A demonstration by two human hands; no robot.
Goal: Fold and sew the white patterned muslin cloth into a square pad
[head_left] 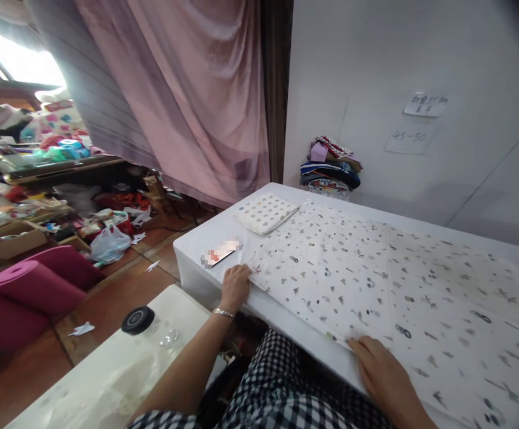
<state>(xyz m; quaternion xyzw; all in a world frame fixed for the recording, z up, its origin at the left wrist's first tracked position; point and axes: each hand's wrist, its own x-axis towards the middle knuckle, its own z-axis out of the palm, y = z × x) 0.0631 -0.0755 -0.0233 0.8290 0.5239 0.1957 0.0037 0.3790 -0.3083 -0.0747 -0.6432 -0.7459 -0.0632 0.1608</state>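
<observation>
A thin white cloth (326, 262) printed with small grey and brown figures lies spread over a white-covered table (201, 241). My left hand (236, 286), with a bracelet at the wrist, has its fingers curled on the cloth's near left corner. Farther right along the same edge, my right hand (378, 369) pinches the cloth between thumb and fingers. Beyond the left corner sits a folded cloth (266, 214) with a heart-like print. A small, blurred-out flat object (221, 254) rests on the table close to my left hand.
At lower left stands a white side table (102, 363) with a black-lidded clear jar (138, 320). Pink rolls (40, 292), a plastic bag (109, 243) and boxes crowd the floor. Folded fabrics (329, 170) are stacked by the wall. A pink curtain (196, 89) hangs behind.
</observation>
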